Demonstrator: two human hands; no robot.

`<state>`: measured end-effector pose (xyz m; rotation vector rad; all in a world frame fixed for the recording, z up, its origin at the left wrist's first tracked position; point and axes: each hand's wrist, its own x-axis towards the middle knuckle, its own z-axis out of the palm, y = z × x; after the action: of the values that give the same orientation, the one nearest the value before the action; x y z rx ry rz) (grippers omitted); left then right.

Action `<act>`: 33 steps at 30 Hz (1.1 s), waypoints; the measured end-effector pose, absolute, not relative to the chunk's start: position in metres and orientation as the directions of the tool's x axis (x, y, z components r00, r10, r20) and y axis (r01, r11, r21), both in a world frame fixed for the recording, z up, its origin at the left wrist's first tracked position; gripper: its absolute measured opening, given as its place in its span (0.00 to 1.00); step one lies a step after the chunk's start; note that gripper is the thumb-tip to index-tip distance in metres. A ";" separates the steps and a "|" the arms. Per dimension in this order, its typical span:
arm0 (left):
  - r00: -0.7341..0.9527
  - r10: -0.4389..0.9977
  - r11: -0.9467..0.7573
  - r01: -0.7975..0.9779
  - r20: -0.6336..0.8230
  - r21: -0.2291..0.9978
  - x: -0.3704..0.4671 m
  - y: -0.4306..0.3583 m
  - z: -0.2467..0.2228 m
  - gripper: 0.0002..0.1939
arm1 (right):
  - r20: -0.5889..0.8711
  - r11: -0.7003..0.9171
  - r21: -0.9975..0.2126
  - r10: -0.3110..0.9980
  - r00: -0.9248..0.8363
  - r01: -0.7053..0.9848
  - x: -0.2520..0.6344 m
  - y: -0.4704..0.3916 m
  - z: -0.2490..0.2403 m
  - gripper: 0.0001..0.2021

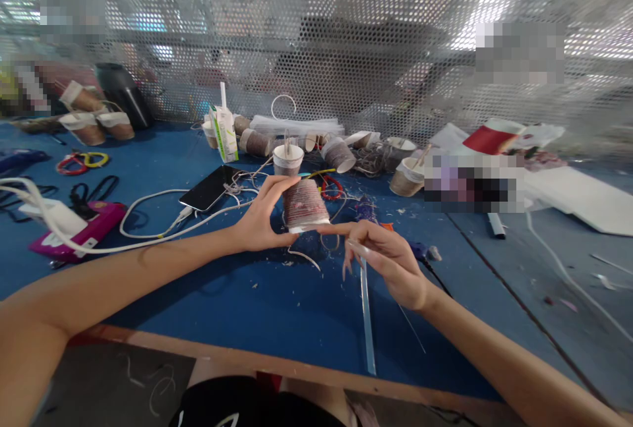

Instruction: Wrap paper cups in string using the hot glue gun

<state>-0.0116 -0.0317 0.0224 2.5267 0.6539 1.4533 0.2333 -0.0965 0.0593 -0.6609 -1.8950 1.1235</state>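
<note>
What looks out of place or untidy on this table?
Behind the held cup, a grey-brown string-wrapped cup lies on its side, while a similar white-rimmed one stands upright. A loose, curled white strip lies among scraps on the blue tabletop. I see no obvious spill.

The left arm point(133, 272) comes from the left of the wrapped cup point(304, 204). The left hand point(260, 216) holds this cup, fingers at its top and thumb at its lower edge. From the cup's right comes the right arm point(494, 344); the right hand point(388, 259) stretches its index finger to the lower rim, other fingers being loosely bent.
</note>
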 end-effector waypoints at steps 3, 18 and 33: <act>0.431 0.441 -0.894 0.288 0.788 0.343 -0.012 -0.032 0.023 0.43 | 0.359 0.418 -0.909 0.794 -0.491 0.011 0.232 -0.095 0.060 0.13; 0.404 0.520 -0.849 0.154 0.752 0.505 -0.015 -0.034 0.018 0.43 | 0.209 0.147 -0.962 0.938 -0.276 -0.231 0.233 -0.078 0.067 0.18; 0.473 0.532 -0.776 -0.059 0.702 0.628 -0.012 -0.026 0.009 0.44 | 0.670 0.774 -0.555 0.633 -0.387 0.306 0.244 -0.073 0.055 0.33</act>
<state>-0.0122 -0.0258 0.0087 2.1328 0.3902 1.3054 0.2442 -0.0734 0.0555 -0.7055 -1.9940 0.4241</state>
